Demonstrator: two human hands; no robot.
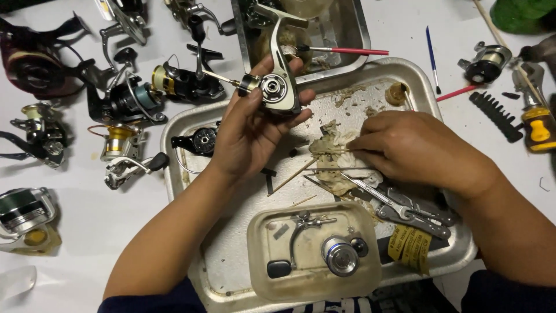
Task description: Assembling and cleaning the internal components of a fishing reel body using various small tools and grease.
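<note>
Head view: left of both hands, several fishing reels (124,98) lie on the white bench (75,232), black, silver and gold ones. The left hand (249,130) is raised over a metal tray (185,116) and closed around a reel body (278,87), fingers curled behind it and thumb across the front. That body is silver-grey with a round, toothed metal part showing in its side, a dark knurled knob with a thin shaft sticking out to the left, and a curved arm rising above the fingers. Just below and between the hands, a clear plastic tub (260,272) sits in the tray; it holds a bail wire with a dark knob and a shiny blue-silver spool. The tray also carries a black side plate (200,140) left of the left hand, pliers (399,206) under the right wrist, and a yellow tag. The right hand (414,148) rests low in the tray, fingertips pinched narrow on a thin wooden stick (324,153) pressed into a grimy rag (333,168). Beyond the left hand, a smaller steel pan (359,35) holds reel parts and a red-handled brush (347,51).
</note>
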